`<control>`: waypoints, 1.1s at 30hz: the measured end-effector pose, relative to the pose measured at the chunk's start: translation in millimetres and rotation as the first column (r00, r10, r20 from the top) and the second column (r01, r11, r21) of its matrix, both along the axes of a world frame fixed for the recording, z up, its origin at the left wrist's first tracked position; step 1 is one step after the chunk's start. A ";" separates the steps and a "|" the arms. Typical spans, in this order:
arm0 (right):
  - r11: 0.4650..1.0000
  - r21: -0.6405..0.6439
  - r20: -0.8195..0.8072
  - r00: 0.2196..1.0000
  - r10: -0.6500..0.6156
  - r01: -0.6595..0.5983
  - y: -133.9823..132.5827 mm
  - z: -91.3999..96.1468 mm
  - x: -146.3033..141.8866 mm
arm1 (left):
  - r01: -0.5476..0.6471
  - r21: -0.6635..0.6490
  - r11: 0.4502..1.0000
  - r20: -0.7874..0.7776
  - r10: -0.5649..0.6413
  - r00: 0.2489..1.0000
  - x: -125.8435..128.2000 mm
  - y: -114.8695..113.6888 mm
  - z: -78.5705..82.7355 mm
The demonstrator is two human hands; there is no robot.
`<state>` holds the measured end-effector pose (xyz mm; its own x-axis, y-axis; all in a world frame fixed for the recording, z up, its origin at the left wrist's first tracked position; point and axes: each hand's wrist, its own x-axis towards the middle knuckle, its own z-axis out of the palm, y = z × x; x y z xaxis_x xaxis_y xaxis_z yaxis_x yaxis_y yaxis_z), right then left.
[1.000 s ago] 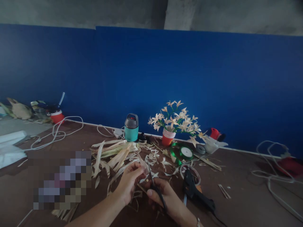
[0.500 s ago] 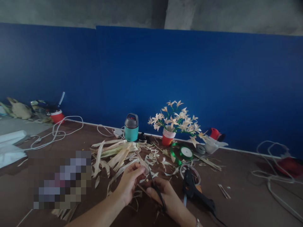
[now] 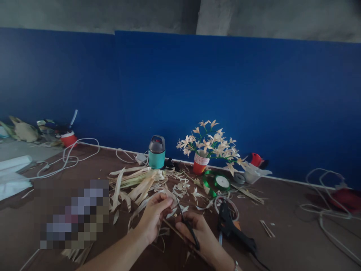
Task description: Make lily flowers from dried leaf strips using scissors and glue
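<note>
Pinched between the thumb and fingers of my left hand (image 3: 154, 216) is a pale piece of corn husk (image 3: 170, 196). My right hand (image 3: 203, 234) is closed around the dark handles of a pair of scissors (image 3: 192, 234), whose blades point up and away beside the husk piece. A thin brownish strip (image 3: 176, 230) runs beneath both hands; whether either hand holds it I cannot tell. Beyond my fingers lie several cut husk petals (image 3: 182, 185). A heap of long dried husks (image 3: 143, 180) spreads behind my left hand.
Right of my hands lies a black glue gun (image 3: 235, 229) beside a tape roll (image 3: 225, 205). Behind are a green ribbon spool (image 3: 222, 182), red cups (image 3: 200, 164) holding husk flowers (image 3: 211, 143), and a teal jar-shaped container (image 3: 156, 159). White cables (image 3: 66, 160) loop at left. A blue panel (image 3: 180, 86) stands behind.
The scissors have shifted slightly right and toward me with my right hand. Less of the husk piece shows above my left fingertips. More of the thin strip is visible under my right hand.
</note>
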<state>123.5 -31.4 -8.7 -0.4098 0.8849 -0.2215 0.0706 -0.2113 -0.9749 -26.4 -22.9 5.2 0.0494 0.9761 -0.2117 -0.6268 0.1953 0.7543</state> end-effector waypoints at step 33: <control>0.996 0.082 0.169 0.985 0.022 -0.037 5.5 10.6 9.0 | 0.054 0.018 0.998 -0.081 -0.053 0.995 -8.9 8.4 -1.3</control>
